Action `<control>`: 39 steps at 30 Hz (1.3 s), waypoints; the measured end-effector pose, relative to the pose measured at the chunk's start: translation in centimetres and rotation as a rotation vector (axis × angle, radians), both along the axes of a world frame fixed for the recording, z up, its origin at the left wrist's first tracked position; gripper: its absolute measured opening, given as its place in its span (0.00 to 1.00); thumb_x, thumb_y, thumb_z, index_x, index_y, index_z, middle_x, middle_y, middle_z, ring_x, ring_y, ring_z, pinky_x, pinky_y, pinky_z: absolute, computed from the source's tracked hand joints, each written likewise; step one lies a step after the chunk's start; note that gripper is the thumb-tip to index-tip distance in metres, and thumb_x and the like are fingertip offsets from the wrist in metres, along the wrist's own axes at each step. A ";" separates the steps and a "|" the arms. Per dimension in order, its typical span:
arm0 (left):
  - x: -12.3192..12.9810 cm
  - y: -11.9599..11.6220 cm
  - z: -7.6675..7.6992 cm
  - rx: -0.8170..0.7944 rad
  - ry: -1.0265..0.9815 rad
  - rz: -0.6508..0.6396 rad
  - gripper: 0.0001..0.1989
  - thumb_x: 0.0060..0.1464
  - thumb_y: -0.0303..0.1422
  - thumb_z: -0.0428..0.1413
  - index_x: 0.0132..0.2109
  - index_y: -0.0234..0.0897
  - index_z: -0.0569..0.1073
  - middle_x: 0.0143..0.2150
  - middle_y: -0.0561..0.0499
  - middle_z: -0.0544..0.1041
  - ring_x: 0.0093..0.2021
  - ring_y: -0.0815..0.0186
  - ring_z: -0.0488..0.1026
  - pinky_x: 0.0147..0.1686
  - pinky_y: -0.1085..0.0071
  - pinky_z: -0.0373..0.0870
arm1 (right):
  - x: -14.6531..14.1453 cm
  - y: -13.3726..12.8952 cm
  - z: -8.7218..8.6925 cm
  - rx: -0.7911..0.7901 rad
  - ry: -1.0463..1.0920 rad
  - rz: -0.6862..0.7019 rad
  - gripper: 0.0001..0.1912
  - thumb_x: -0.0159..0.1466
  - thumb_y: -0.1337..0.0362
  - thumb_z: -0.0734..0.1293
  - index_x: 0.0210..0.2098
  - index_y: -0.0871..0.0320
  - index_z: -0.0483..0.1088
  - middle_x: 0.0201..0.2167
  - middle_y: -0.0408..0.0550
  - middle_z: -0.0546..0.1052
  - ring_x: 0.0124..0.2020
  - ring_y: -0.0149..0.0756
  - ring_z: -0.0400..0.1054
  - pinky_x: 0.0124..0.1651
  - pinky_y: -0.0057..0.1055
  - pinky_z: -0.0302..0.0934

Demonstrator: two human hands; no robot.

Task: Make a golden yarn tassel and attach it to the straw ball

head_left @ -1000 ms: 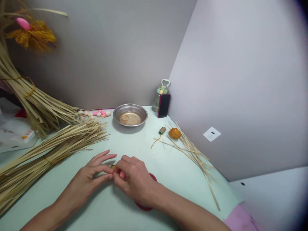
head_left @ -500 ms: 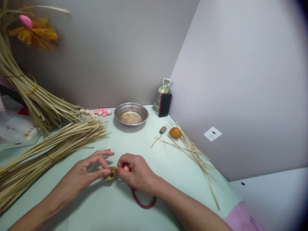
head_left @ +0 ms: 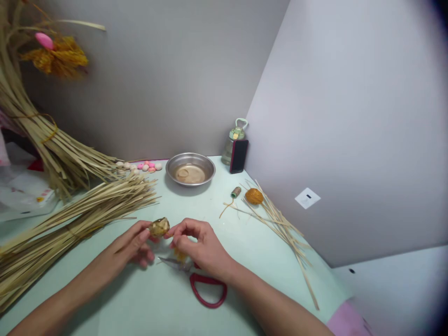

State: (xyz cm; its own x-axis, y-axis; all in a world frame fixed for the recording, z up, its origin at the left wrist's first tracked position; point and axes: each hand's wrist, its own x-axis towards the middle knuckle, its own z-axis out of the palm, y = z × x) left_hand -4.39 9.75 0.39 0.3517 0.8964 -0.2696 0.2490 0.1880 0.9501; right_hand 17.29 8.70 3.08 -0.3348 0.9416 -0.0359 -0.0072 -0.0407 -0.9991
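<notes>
A small woven straw ball point(head_left: 159, 227), hollow-looking and olive-tan, is held up above the table by the fingers of my left hand point(head_left: 135, 245). My right hand point(head_left: 199, 242) is closed in a pinch at the ball's right side, where a short bit of orange cord shows at the fingertips. Beneath those fingers hangs a yellow-orange tassel point(head_left: 180, 255), partly hidden by the hand. Scissors with red handles point(head_left: 209, 305) lie on the table under my right hand, their blades pointing left.
Long straw strips point(head_left: 87, 210) lie bundled at left. Pink and white beads point(head_left: 145, 167) sit by the wall, near a metal bowl point(head_left: 191, 183) of water. A phone point(head_left: 239, 156) leans on a bottle point(head_left: 227, 149). An orange cord ball point(head_left: 254, 196), small spool point(head_left: 236, 192) and loose strips point(head_left: 294, 242) lie right.
The straw ball has risen and turned in my left hand, whose grip has shifted. The pink bead in my right hand is now hidden; the tassel and scissor blades have come into view.
</notes>
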 end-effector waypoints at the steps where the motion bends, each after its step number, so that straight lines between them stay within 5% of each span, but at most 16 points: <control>1: 0.1 0.0 0.1 -0.051 -0.051 -0.019 0.24 0.62 0.54 0.46 0.53 0.43 0.67 0.32 0.50 0.79 0.34 0.57 0.78 0.38 0.60 0.75 | 0.0 -0.2 0.3 0.038 -0.014 0.006 0.03 0.58 0.70 0.64 0.28 0.59 0.70 0.38 0.46 0.78 0.35 0.32 0.70 0.40 0.28 0.63; 6: 0.0 0.2 1.0 -0.016 -0.176 0.050 0.20 0.60 0.49 0.54 0.52 0.42 0.70 0.41 0.48 0.79 0.38 0.59 0.78 0.40 0.61 0.76 | -0.3 -1.0 1.5 0.254 -0.098 0.031 0.05 0.59 0.72 0.66 0.27 0.58 0.70 0.42 0.47 0.78 0.44 0.35 0.71 0.53 0.32 0.61; 11: -0.8 0.5 2.1 0.171 -0.148 0.152 0.23 0.50 0.46 0.65 0.50 0.43 0.72 0.47 0.45 0.78 0.48 0.53 0.77 0.47 0.59 0.75 | 0.0 -1.2 2.9 0.267 -0.112 0.013 0.06 0.62 0.67 0.68 0.28 0.57 0.72 0.37 0.46 0.78 0.48 0.37 0.71 0.56 0.34 0.60; 15: -0.4 -0.5 4.9 0.268 -0.118 0.179 0.25 0.48 0.40 0.67 0.52 0.44 0.70 0.48 0.47 0.77 0.50 0.55 0.76 0.50 0.59 0.75 | 0.2 -0.7 4.3 0.251 -0.108 0.012 0.05 0.64 0.63 0.68 0.39 0.57 0.73 0.41 0.46 0.78 0.46 0.37 0.72 0.53 0.35 0.63; 21: 1.3 -1.5 9.5 0.408 -0.092 0.165 0.21 0.50 0.36 0.66 0.51 0.44 0.71 0.52 0.48 0.76 0.54 0.55 0.73 0.54 0.59 0.71 | -0.8 0.1 6.9 0.313 -0.046 0.149 0.25 0.56 0.66 0.75 0.51 0.52 0.68 0.47 0.45 0.75 0.48 0.36 0.70 0.55 0.36 0.64; 26: 1.6 -1.0 12.3 0.525 -0.173 0.113 0.17 0.55 0.38 0.62 0.51 0.44 0.73 0.50 0.50 0.78 0.51 0.57 0.75 0.50 0.63 0.73 | -0.6 1.0 8.0 0.285 0.064 0.095 0.20 0.59 0.67 0.71 0.50 0.51 0.68 0.44 0.46 0.75 0.47 0.39 0.70 0.34 0.27 0.67; 28: 1.4 -0.8 13.5 0.590 -0.087 0.115 0.13 0.59 0.41 0.57 0.49 0.45 0.76 0.48 0.52 0.79 0.48 0.58 0.76 0.47 0.65 0.73 | -0.2 1.5 8.1 0.246 0.134 0.125 0.19 0.59 0.67 0.71 0.50 0.51 0.69 0.44 0.47 0.76 0.46 0.38 0.71 0.35 0.28 0.67; 32: 1.0 -0.2 15.6 0.780 0.240 0.071 0.11 0.60 0.40 0.54 0.46 0.46 0.78 0.47 0.53 0.78 0.48 0.58 0.74 0.47 0.66 0.69 | 0.4 2.3 7.9 0.198 0.242 0.188 0.20 0.59 0.66 0.73 0.50 0.53 0.70 0.45 0.47 0.77 0.49 0.38 0.71 0.52 0.35 0.66; 39: 1.4 0.9 18.5 0.929 0.582 -0.048 0.11 0.60 0.36 0.51 0.42 0.42 0.78 0.46 0.50 0.77 0.46 0.60 0.72 0.47 0.67 0.66 | 0.7 3.0 7.6 0.181 0.250 0.252 0.24 0.58 0.65 0.74 0.53 0.51 0.70 0.48 0.48 0.77 0.51 0.41 0.71 0.57 0.40 0.63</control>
